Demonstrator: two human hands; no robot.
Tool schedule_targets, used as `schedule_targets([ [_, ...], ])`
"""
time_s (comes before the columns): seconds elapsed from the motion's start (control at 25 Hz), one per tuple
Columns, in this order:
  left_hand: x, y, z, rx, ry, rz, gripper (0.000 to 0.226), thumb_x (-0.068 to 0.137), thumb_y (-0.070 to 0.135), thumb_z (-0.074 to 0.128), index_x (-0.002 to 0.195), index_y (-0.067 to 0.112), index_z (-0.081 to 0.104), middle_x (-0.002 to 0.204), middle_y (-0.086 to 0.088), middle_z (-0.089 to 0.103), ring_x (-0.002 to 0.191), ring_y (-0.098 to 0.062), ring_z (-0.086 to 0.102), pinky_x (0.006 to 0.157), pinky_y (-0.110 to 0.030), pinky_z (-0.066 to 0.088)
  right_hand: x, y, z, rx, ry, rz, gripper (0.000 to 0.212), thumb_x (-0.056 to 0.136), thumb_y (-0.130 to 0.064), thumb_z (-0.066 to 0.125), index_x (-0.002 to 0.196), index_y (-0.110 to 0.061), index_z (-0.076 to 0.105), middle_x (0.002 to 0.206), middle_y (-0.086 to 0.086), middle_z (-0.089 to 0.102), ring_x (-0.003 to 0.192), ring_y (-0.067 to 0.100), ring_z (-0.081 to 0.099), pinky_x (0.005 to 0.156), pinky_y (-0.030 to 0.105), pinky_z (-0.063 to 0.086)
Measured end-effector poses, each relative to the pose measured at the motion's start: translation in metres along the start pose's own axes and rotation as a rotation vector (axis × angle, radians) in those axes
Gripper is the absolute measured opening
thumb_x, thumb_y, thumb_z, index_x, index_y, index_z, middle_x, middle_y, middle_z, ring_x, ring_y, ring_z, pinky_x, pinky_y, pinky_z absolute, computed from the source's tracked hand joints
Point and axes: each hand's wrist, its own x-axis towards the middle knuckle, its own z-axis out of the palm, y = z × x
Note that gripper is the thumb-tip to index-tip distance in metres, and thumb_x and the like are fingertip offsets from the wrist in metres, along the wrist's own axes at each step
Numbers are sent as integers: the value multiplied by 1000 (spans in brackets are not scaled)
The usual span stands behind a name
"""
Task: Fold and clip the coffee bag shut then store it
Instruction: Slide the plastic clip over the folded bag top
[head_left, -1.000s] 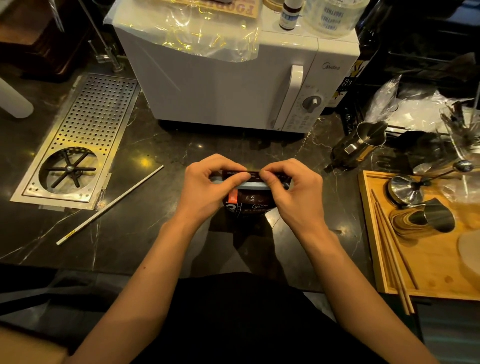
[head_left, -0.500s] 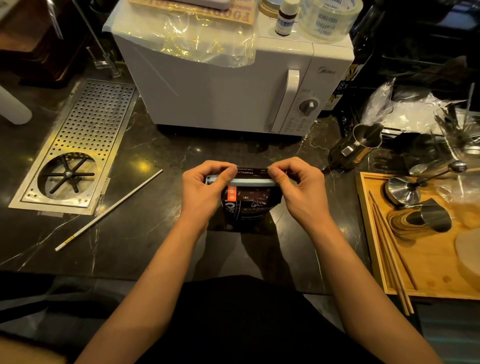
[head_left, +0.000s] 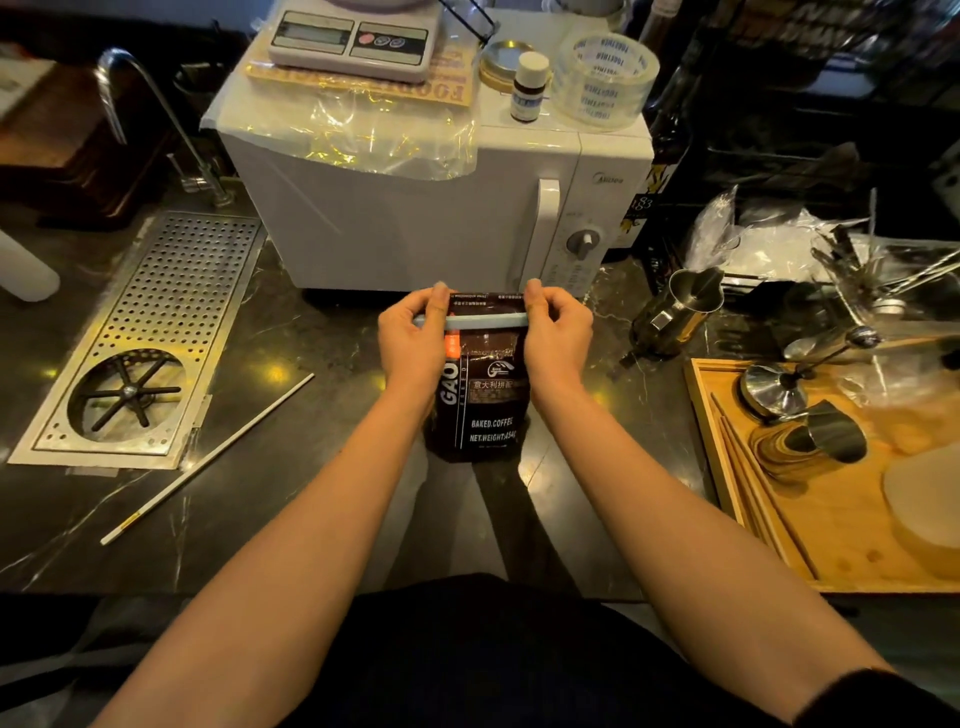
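Standing upright on the dark counter (head_left: 291, 338), the coffee bag (head_left: 480, 395) carries a pale clip (head_left: 485, 322) across its folded top. Left hand (head_left: 413, 338) and right hand (head_left: 558, 335) each pinch one clip end — fingers closed on it.

microwave (head_left: 395, 208) | scale (head_left: 353, 39) atop | tape roll (head_left: 602, 78) | possibly glass bottle (head_left: 530, 85)

A dark marble counter (head_left: 270, 509) with pale veins filled the scene and caught small glints of warm light. A white microwave (head_left: 415, 208) stood at its back and served as the landmark. Left of the microwave lay a perforated metal drain tray (head_left: 171, 312), set into the counter, with a curved tap (head_left: 135, 98) behind it. Right of the microwave sat a wooden tray (head_left: 841, 525). Behind the microwave, the room fell into shadow.
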Motion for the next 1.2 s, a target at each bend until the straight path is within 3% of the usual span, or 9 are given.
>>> schedule_targets([
  [0.16,-2,-2,6,44,30,1,17,84,39,73,79,25,67,80,2,71,78,-17,71,75,-40,61,-6,3,13,40,8,12,32,102,-32,46,81,-9,54,71,-4,56,67,10,55,67,33,47],
  [0.28,-2,0,9,19,41,-11,15,81,36,78,80,25,67,83,0,71,82,-20,72,77,-42,62,-10,7,13,26,-63,-6,23,94,-38,60,93,-16,55,82,-6,60,80,13,63,72,31,54],
  [0.4,0,-1,11,-25,87,-41,14,83,35,76,79,23,70,83,-4,73,81,-23,73,77,-46,62,-6,4,13,13,-58,-29,21,91,-34,66,94,-15,57,84,-5,61,77,9,62,68,25,52],
  [0.64,3,-5,11,17,102,-6,15,86,42,69,74,34,70,91,-6,74,85,-23,72,80,-49,60,-1,4,22,-1,10,31,21,94,-35,59,86,-15,60,80,-3,61,80,17,63,77,43,55],
  [0.88,5,-8,8,12,61,-14,24,96,34,59,77,26,69,83,-5,73,79,-21,72,77,-46,60,0,3,21,40,20,56,34,101,-34,48,78,-10,58,72,-2,58,70,13,54,77,46,50],
  [1.0,3,-9,7,-39,40,-35,22,97,33,59,83,20,70,81,-2,72,76,-17,72,76,-43,62,0,4,19,59,-8,55,37,102,-36,45,77,-11,56,73,0,59,71,13,55,75,44,51],
  [1.12,-1,-15,3,-93,-5,-41,15,89,30,70,98,18,70,97,-6,72,89,-20,72,82,-45,61,0,11,14,90,-98,50,32,99,-39,51,80,-14,58,82,13,67,79,24,66,75,44,56],
  [1.2,-4,-17,-1,-108,-81,-29,32,81,25,79,110,22,65,112,-6,68,100,-21,70,81,-40,62,2,14,7,142,-199,59,24,92,-37,63,88,-13,61,87,12,69,84,26,70,77,43,59],
])
